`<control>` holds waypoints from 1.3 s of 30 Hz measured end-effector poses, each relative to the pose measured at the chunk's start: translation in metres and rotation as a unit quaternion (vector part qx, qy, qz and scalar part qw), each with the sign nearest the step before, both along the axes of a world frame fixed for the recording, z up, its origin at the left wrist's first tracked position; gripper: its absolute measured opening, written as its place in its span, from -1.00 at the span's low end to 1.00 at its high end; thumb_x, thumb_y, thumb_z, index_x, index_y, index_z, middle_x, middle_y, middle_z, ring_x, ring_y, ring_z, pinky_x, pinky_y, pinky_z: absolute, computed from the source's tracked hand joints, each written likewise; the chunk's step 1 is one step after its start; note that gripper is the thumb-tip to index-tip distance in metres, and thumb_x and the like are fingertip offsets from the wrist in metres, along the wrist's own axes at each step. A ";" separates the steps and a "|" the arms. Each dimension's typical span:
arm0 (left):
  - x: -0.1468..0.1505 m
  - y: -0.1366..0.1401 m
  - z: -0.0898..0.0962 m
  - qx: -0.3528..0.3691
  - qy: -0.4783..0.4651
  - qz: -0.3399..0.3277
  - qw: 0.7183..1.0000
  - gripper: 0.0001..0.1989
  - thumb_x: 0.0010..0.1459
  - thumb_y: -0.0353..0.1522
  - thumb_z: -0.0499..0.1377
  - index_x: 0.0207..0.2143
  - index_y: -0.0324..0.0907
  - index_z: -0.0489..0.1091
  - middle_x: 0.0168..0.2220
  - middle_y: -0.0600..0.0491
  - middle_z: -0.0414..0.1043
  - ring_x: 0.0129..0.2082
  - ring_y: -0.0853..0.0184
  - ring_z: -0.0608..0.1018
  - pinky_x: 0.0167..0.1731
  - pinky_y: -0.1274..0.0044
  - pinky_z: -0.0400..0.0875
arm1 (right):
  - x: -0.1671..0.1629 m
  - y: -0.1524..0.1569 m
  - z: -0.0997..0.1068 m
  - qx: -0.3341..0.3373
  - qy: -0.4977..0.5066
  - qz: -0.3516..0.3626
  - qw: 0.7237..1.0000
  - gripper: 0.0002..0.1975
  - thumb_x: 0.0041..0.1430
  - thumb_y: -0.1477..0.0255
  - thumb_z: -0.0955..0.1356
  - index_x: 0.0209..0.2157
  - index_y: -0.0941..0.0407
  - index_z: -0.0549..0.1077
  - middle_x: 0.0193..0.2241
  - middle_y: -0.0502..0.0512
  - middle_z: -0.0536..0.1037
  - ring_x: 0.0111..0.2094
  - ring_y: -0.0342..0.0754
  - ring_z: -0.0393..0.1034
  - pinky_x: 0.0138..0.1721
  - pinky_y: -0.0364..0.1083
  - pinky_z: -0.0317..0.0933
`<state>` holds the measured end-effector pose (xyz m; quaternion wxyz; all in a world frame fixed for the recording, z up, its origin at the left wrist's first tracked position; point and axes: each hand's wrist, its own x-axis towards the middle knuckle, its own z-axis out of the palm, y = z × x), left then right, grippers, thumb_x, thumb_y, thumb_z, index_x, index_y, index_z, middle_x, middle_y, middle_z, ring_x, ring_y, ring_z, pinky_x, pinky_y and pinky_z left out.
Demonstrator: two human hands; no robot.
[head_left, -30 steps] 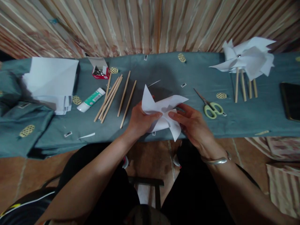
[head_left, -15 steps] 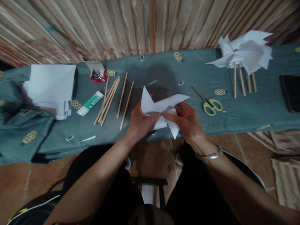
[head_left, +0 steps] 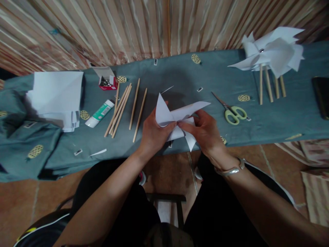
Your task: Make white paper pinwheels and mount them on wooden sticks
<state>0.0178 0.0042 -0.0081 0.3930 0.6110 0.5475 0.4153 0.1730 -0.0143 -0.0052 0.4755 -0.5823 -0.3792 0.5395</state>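
A white paper pinwheel point(head_left: 186, 111) is held over the front part of the table, its pointed blades spread to several sides. My left hand point(head_left: 155, 132) is closed on its left side, with the thumb pressing at the centre. From the right, my right hand point(head_left: 205, 130) grips it too, and its thumb meets the left thumb at the middle. The fingers beneath the paper are mostly hidden. Whether a pin sits under the thumbs, I cannot tell. Two wooden sticks point(head_left: 140, 115) lie just left of my left hand, and green-handled scissors point(head_left: 232, 113) are right of my right hand.
More wooden sticks point(head_left: 120, 109), a glue tube point(head_left: 100, 113), a red box of metal pins point(head_left: 108, 82) and stacked white paper point(head_left: 58, 91) lie to the left. Finished pinwheels point(head_left: 275, 51) on sticks rest at the far right, near a dark phone-like object point(head_left: 321, 97). Paper scraps point(head_left: 98, 152) dot the cloth.
Both hands keep their pinch on the pinwheel, which has barely shifted. The view has turned slightly, so the things at the right appear a little higher and farther right.
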 end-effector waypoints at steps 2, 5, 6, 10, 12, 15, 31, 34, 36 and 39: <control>0.000 0.000 0.001 -0.001 0.005 -0.001 1.000 -0.47 -0.05 -0.38 0.37 0.02 -0.26 0.42 -0.01 -0.11 0.55 0.00 0.10 0.57 0.04 0.32 0.43 | 0.000 0.000 -0.001 0.001 -0.006 -0.002 1.000 -0.51 -0.20 0.31 0.55 -0.19 0.10 0.43 -0.40 0.01 0.62 -0.42 -0.03 0.51 -0.41 -0.06 0.36; 0.000 0.000 0.002 -0.004 0.007 0.003 1.000 -0.46 -0.06 -0.38 0.38 0.02 -0.25 0.42 0.02 -0.10 0.54 -0.03 0.12 0.58 0.00 0.35 0.45 | -0.001 0.000 0.000 0.000 -0.015 -0.009 1.000 -0.55 -0.20 0.34 0.54 -0.21 0.11 0.44 -0.41 0.02 0.62 -0.42 -0.04 0.50 -0.42 -0.08 0.35; 0.000 0.000 0.001 -0.005 0.007 0.004 1.000 -0.46 -0.06 -0.38 0.38 0.02 -0.24 0.42 0.02 -0.10 0.54 -0.03 0.13 0.58 -0.01 0.35 0.45 | -0.001 0.000 0.001 0.000 -0.016 -0.009 1.000 -0.57 -0.19 0.36 0.53 -0.22 0.11 0.44 -0.41 0.01 0.61 -0.43 -0.04 0.50 -0.43 -0.08 0.34; -0.001 0.001 0.000 -0.011 -0.001 0.008 1.000 -0.43 -0.09 -0.37 0.40 0.02 -0.26 0.42 -0.04 -0.09 0.56 -0.03 0.11 0.57 -0.01 0.34 0.45 | -0.003 -0.001 0.004 0.005 -0.011 -0.007 1.000 -0.61 -0.18 0.38 0.52 -0.25 0.10 0.44 -0.46 -0.03 0.60 -0.46 -0.06 0.48 -0.48 -0.10 0.32; -0.001 0.002 -0.001 -0.016 -0.011 0.008 1.000 -0.42 -0.11 -0.36 0.40 0.02 -0.26 0.42 -0.09 -0.08 0.57 -0.03 0.10 0.57 -0.02 0.34 0.45 | -0.003 -0.001 0.006 0.004 0.000 -0.003 1.000 -0.61 -0.19 0.38 0.52 -0.25 0.09 0.43 -0.46 -0.04 0.59 -0.46 -0.06 0.48 -0.48 -0.10 0.32; -0.002 0.003 -0.002 -0.028 -0.029 0.001 0.999 -0.41 -0.11 -0.36 0.40 0.03 -0.25 0.41 -0.13 -0.07 0.58 -0.06 0.12 0.58 -0.04 0.36 0.46 | -0.003 -0.001 0.009 -0.008 0.019 0.001 1.000 -0.59 -0.21 0.39 0.52 -0.24 0.09 0.43 -0.45 -0.05 0.60 -0.47 -0.07 0.47 -0.47 -0.10 0.33; -0.003 0.002 -0.002 -0.093 -0.121 -0.013 0.988 -0.43 -0.14 -0.36 0.40 -0.02 -0.28 0.42 -0.21 -0.03 0.59 -0.21 0.21 0.61 -0.18 0.42 0.53 | -0.001 -0.002 0.011 -0.023 0.049 0.025 0.998 -0.57 -0.18 0.37 0.53 -0.21 0.10 0.44 -0.38 0.00 0.64 -0.45 -0.06 0.49 -0.44 -0.08 0.36; -0.004 0.001 -0.001 -0.095 -0.116 -0.016 0.989 -0.45 -0.14 -0.37 0.40 -0.03 -0.25 0.43 -0.20 -0.02 0.59 -0.20 0.22 0.61 -0.15 0.40 0.52 | -0.001 -0.002 0.009 -0.017 0.048 0.033 0.998 -0.58 -0.16 0.35 0.53 -0.20 0.09 0.45 -0.36 0.01 0.64 -0.44 -0.05 0.49 -0.43 -0.07 0.36; -0.004 0.001 0.000 -0.089 -0.110 -0.014 0.990 -0.45 -0.14 -0.37 0.39 -0.03 -0.24 0.43 -0.18 -0.03 0.59 -0.19 0.21 0.61 -0.15 0.39 0.52 | 0.000 -0.003 0.006 -0.009 0.043 0.039 0.998 -0.59 -0.14 0.33 0.53 -0.21 0.08 0.44 -0.37 0.01 0.63 -0.42 -0.04 0.49 -0.42 -0.07 0.36; -0.005 0.002 0.001 -0.067 -0.090 -0.006 0.994 -0.44 -0.15 -0.36 0.41 -0.04 -0.25 0.44 -0.15 -0.04 0.59 -0.16 0.19 0.60 -0.14 0.40 0.52 | -0.001 -0.003 0.003 0.007 0.037 0.036 0.999 -0.61 -0.12 0.32 0.52 -0.22 0.07 0.43 -0.37 -0.01 0.62 -0.40 -0.05 0.49 -0.39 -0.07 0.36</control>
